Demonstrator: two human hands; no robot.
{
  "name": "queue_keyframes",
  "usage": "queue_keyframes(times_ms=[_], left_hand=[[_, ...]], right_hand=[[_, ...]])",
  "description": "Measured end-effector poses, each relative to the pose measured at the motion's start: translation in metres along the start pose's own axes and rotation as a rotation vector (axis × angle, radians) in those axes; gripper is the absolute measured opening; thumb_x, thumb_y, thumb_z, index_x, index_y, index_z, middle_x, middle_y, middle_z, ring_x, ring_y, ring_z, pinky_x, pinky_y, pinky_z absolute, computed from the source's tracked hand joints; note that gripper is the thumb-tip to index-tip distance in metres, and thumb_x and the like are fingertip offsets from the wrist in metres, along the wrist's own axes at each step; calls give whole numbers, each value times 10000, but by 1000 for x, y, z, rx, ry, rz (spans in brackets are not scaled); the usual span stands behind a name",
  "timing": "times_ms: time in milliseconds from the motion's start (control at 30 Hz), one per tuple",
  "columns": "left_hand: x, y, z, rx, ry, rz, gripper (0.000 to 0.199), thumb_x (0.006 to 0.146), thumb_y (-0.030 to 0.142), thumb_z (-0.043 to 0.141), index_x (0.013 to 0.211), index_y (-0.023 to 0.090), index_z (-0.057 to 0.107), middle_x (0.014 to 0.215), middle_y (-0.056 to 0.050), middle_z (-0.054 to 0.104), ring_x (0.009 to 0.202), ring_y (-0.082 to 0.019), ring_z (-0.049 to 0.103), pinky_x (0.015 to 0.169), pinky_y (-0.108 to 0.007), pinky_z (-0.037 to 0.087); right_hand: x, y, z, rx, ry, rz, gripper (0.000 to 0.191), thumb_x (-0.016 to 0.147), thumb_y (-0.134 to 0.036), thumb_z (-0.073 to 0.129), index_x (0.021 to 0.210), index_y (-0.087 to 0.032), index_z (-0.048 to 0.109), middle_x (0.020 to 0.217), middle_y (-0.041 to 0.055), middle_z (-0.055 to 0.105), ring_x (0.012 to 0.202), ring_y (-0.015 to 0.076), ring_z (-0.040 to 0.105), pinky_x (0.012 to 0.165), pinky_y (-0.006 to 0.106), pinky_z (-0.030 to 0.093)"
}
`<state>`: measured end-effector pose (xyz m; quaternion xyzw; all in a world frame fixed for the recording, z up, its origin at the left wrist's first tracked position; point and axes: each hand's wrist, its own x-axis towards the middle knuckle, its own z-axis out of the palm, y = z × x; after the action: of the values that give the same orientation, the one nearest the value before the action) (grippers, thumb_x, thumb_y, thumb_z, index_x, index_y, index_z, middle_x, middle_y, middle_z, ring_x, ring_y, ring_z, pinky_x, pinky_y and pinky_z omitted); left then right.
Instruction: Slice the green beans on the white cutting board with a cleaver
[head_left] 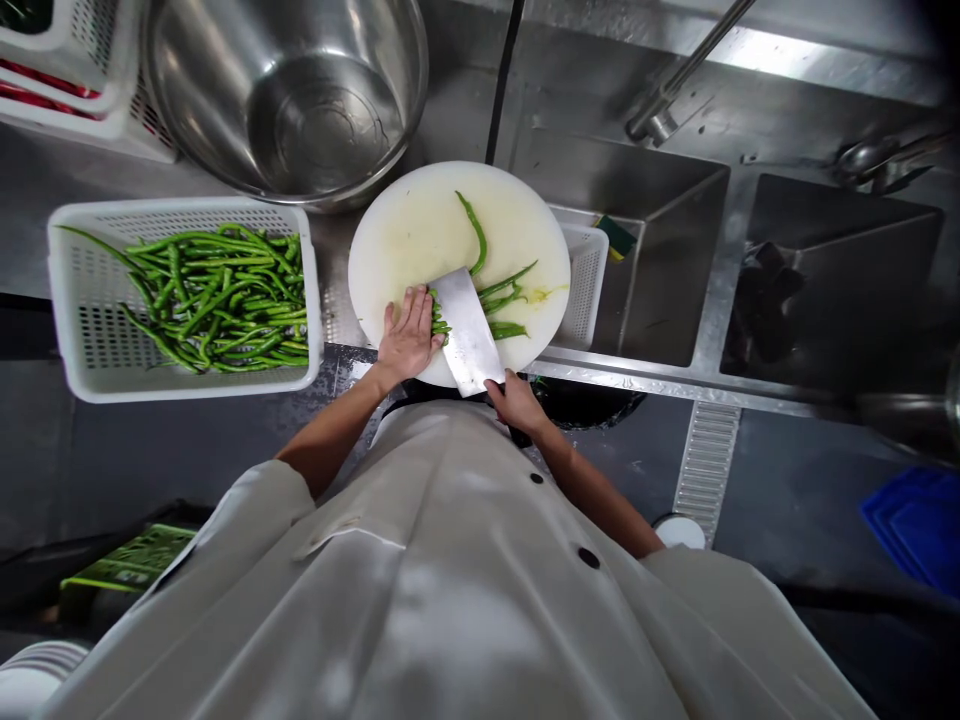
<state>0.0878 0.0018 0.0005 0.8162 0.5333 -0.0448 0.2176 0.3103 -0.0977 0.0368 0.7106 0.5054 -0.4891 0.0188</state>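
My right hand (pixel 517 402) is closed around the dark handle of a cleaver (pixel 469 330). Its broad steel blade lies across a round white cutting board (pixel 405 225), over a small bunch of long green chili peppers (pixel 441 326). On the left side of the blade, my left hand (pixel 409 335) holds the bunch down, fingers extended and close together, thumb toward the blade. Part of the bunch is hidden under this hand and the cleaver. Chili ends (pixel 510 300) stick out to the right of the blade, and one curved chili (pixel 474 228) lies farther back.
Left of the board stands a white perforated basket (pixel 71 350) of green chilies. A large steel bowl (pixel 217 60) sits behind it. To the right are a sink (pixel 667 290) with a sponge (pixel 616 238), a second sink (pixel 840 220) and a faucet (pixel 660 120).
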Motion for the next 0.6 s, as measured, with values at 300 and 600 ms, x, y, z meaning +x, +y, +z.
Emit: queue_keyframes(times_ms=[300, 600], left_hand=[[1, -7, 3, -21, 31, 1, 811, 1091, 560, 253, 1717, 53, 156, 1790, -196, 92, 1687, -352, 50, 1355, -638, 54], [12, -15, 2, -48, 83, -56, 802, 1087, 548, 274, 1716, 59, 182, 1787, -190, 115, 1687, -342, 75, 1358, -625, 75]], right_hand=[[-5, -11, 4, -132, -3, 34, 363, 1106, -436, 521, 1203, -96, 604, 937, 179, 777, 899, 291, 774, 871, 331, 529], [19, -52, 4, -125, 124, 10, 364, 1098, -416, 530, 1247, -89, 587, 1121, 252, 751, 1106, 369, 744, 902, 390, 553]])
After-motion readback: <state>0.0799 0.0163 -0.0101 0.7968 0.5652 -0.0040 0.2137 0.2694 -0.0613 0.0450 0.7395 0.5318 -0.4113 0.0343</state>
